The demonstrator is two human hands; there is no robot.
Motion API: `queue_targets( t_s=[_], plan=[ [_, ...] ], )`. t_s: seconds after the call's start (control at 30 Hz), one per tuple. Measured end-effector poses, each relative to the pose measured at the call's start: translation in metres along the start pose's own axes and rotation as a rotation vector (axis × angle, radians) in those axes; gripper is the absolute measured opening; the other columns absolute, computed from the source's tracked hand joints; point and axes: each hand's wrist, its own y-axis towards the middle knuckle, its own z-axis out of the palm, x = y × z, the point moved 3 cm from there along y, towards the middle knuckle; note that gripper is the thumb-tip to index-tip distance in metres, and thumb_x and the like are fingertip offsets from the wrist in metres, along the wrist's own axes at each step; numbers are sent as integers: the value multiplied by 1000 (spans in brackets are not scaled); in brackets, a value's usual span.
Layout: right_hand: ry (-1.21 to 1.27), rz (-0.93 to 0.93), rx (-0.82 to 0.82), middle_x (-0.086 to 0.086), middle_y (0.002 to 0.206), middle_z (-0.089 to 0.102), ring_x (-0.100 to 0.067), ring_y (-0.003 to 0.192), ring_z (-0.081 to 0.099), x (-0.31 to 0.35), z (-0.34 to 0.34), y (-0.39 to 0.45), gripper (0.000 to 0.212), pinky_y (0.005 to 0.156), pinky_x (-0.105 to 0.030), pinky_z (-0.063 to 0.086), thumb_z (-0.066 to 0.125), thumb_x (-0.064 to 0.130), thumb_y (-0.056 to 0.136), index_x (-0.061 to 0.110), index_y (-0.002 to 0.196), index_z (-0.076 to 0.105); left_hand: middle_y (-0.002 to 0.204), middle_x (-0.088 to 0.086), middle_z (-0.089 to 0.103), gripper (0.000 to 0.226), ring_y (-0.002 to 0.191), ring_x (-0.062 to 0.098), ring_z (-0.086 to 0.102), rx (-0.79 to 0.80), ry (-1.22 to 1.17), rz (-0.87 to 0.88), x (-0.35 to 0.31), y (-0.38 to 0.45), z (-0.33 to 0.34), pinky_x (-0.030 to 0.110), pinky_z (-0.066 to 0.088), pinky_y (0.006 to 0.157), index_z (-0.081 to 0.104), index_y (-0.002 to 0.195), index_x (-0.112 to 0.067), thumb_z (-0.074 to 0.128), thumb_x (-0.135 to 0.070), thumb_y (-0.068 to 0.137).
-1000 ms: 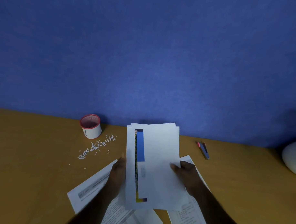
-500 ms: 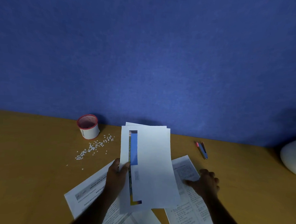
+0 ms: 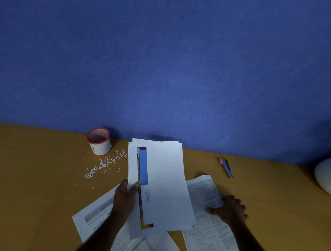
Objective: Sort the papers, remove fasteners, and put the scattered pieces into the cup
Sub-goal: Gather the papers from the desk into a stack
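My left hand [image 3: 125, 196] grips a stack of white papers [image 3: 164, 183] by its left edge, held up above the desk; the top sheet shows a blue and yellow printed strip. My right hand [image 3: 228, 210] rests flat on a printed sheet [image 3: 205, 194] lying on the desk at the right, fingers spread. Another printed sheet [image 3: 93, 220] lies under my left forearm. A white cup with a red rim [image 3: 100, 141] stands at the back left. Several small white pieces [image 3: 103, 164] are scattered in front of it.
A staple remover with red and blue parts [image 3: 226, 167] lies at the back right of the wooden desk [image 3: 27, 177]. A white rounded object [image 3: 327, 176] sits at the far right edge. A blue wall [image 3: 163, 69] rises behind the desk.
My right hand let go of the held stack and moved right and down onto the printed sheet on the desk. My left hand keeps holding the stack, now alone.
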Motion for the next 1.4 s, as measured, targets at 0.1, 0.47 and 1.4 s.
queue_targets(
  t_s=[0.1,0.47,1.4],
  plan=[
    [3,-2,-4,-9,129,51,-34,126,45,-1,1,0,100,102,-51,38,86,65,51,16,129,49,92,2,71,15,82,23,70,-19,7,8,1,0,-5,47,60,74,60,97,-18,59,-34,96],
    [304,-109,10,2,91,72,-14,73,64,-4,-14,0,32,53,-23,46,85,23,72,18,97,66,97,5,68,10,89,28,66,-110,-14,15,20,19,-36,38,51,78,62,103,-15,61,-22,96],
    [1227,-326,410,-25,111,73,-47,104,69,86,-16,-24,23,93,-64,53,68,10,91,-5,108,72,84,9,71,24,75,20,70,254,-239,-47,-24,-10,35,27,53,62,64,92,-10,58,-33,96]
  ],
)
